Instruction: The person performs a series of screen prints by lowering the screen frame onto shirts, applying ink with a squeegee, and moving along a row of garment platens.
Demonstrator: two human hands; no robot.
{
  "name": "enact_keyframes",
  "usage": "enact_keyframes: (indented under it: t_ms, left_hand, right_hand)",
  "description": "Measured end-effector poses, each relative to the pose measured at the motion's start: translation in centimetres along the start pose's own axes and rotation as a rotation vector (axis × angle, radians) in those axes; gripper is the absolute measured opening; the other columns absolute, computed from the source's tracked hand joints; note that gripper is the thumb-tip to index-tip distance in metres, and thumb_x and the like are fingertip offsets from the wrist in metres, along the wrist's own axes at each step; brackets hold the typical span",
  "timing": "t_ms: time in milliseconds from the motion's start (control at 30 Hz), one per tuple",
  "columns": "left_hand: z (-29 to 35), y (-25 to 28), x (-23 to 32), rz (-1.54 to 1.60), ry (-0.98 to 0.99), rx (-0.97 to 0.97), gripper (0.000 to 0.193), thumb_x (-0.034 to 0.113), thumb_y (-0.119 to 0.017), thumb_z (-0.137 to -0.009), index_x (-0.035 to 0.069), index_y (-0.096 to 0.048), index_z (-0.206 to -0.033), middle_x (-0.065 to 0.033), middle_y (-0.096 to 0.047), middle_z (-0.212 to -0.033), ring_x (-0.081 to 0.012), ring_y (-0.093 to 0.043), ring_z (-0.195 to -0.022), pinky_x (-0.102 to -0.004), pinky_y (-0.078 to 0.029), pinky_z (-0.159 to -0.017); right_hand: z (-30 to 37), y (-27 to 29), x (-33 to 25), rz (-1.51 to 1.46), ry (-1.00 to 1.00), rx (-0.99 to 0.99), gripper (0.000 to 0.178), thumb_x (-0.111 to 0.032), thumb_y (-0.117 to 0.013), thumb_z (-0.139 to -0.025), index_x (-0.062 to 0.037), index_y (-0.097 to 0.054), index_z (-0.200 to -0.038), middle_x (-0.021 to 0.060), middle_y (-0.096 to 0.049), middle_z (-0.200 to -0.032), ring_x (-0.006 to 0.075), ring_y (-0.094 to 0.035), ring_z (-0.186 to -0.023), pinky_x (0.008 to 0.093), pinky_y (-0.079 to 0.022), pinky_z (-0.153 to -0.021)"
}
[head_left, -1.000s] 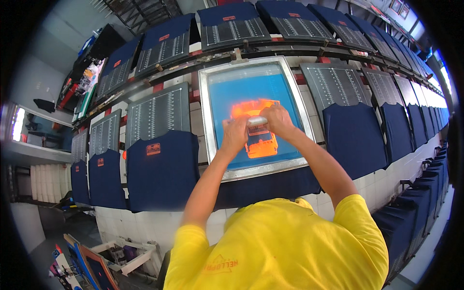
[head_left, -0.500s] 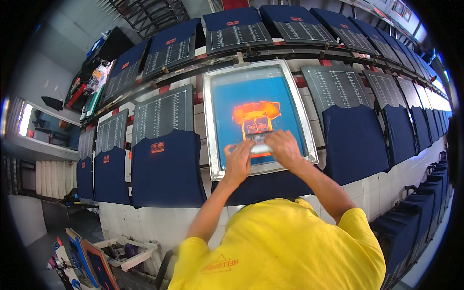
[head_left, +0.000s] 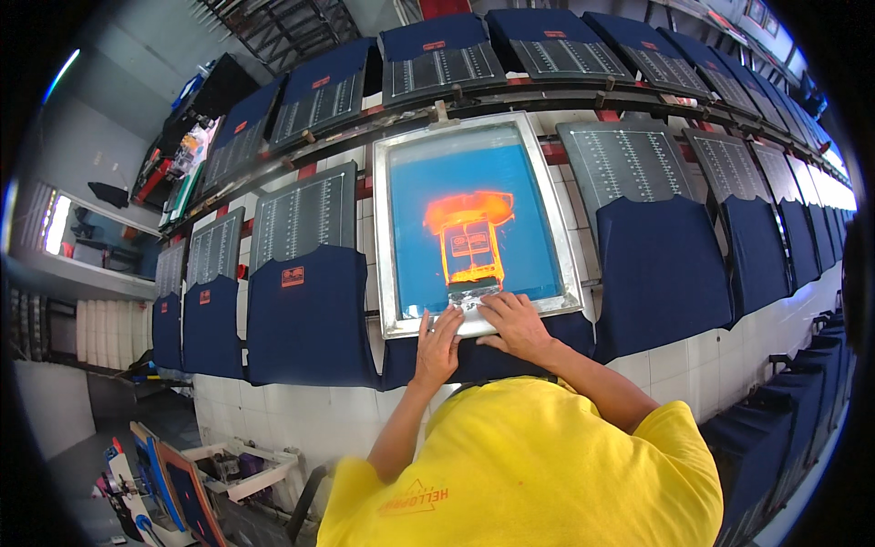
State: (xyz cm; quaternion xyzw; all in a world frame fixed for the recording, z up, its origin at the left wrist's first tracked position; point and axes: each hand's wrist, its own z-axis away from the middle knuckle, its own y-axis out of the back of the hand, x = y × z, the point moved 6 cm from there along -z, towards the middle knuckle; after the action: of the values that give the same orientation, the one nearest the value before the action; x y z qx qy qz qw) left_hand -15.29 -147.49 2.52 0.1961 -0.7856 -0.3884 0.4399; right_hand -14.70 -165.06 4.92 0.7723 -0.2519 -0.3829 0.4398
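A silver-framed printing screen point(head_left: 383, 228) with blue mesh lies over a navy garment point(head_left: 565, 330). Bright orange ink point(head_left: 468, 208) is smeared across the upper mesh and runs down around a small rectangular design. At the near end of the mesh is a squeegee point(head_left: 471, 296), tilted, with a pale handle. My left hand point(head_left: 439, 345) holds the handle's left side, and my right hand point(head_left: 516, 326) grips its right side. Both hands are above the screen's near edge, their fingers closed over the handle and partly hiding it.
Dark marked boards point(head_left: 305, 205) line both sides of a long rail point(head_left: 346, 128), each with a navy garment. The garment point(head_left: 310, 310) to the left bears a small orange print; the one on the right point(head_left: 663, 264) looks plain. A white frame cart point(head_left: 246, 469) stands at lower left.
Both hands have drawn the squeegee toward me, from the lower part of the design to the screen's near edge. More of the orange-edged design is now uncovered.
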Motion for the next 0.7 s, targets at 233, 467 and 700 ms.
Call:
enact_keyframes:
  t_ms: [233, 467, 700]
  left_hand:
    - [-1.2, 3.2, -3.7, -0.043, 0.2, 0.238, 0.04, 0.017, -0.055, -0.1, -0.001, -0.053, -0.137, -0.0233, -0.056, -0.139, -0.0416, -0.048, -0.135, -0.0508, -0.032, -0.118]
    - [-0.8, 4.4, -14.5, -0.173, 0.619, 0.242, 0.062, 0.025, -0.064, -0.095, -0.013, -0.043, -0.14, -0.0346, -0.043, -0.147, -0.0519, -0.028, -0.146, -0.0485, -0.027, -0.121]
    - [-2.5, 3.9, -16.7, -0.07, 0.719, 0.138, 0.074, 0.031, -0.073, -0.09, -0.013, -0.044, -0.142, -0.0324, -0.041, -0.152, -0.0458, -0.026, -0.149, -0.046, -0.025, -0.123]
  right_hand:
    - [2.0, 2.9, 7.3, -0.101, -0.255, 0.288, 0.046, -0.03, -0.072, -0.088, -0.0025, -0.062, -0.124, 0.0164, -0.06, -0.13, 0.0346, -0.055, -0.119, 0.0477, -0.044, -0.099]
    - [5.4, 4.0, 15.7, 0.034, -0.733, 0.363, 0.053, -0.027, -0.073, -0.087, 0.0024, -0.058, -0.128, 0.0206, -0.06, -0.125, 0.0392, -0.055, -0.116, 0.0482, -0.045, -0.098]
    - [4.5, 1.3, 17.3, -0.065, -0.895, 0.349, 0.056, -0.025, -0.074, -0.085, 0.0043, -0.056, -0.129, 0.021, -0.058, -0.118, 0.0384, -0.054, -0.115, 0.0497, -0.044, -0.096]
